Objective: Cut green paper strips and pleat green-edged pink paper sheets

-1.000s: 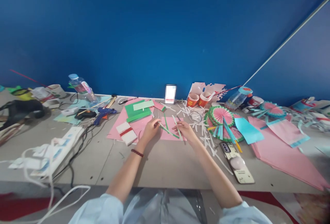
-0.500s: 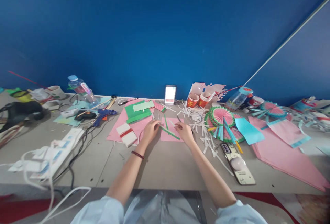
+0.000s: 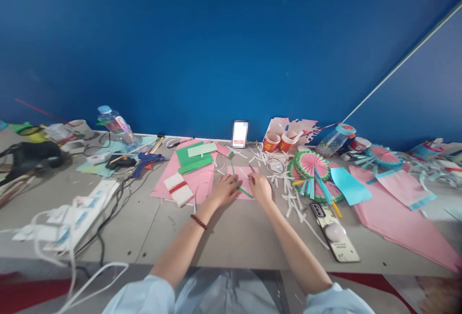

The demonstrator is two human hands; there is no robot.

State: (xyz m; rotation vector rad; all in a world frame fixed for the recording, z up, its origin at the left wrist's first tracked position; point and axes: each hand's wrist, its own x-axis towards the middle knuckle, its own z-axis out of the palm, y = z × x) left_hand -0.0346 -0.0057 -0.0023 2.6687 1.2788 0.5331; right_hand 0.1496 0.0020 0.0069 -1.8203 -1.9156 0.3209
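Observation:
My left hand [image 3: 225,190] lies palm down with fingers stretched out, over a small pink paper sheet [image 3: 248,195] and one end of a green paper strip [image 3: 246,192]. Another narrow green strip [image 3: 233,166] runs away from its fingertips. Closed in a pinch, my right hand [image 3: 261,189] is over the sheet's right side, with a thin white strip [image 3: 243,172] at its fingertips. Just beyond these fingers a dark slim stick [image 3: 251,167] shows; I cannot tell whether the hand touches it.
On the left are green card [image 3: 197,162], a white pad with a red band [image 3: 178,189], a blue glue gun [image 3: 147,162] and a power strip [image 3: 86,215]. Rightward lie paper scraps [image 3: 292,203], pleated paper fans [image 3: 312,166], a phone [image 3: 341,246] and pink sheets [image 3: 400,227]. Paper cups [image 3: 271,141] stand behind.
My left hand has let go of the green strip's end, moved right and flattened over the strip and pink sheet. My right hand has shifted slightly right.

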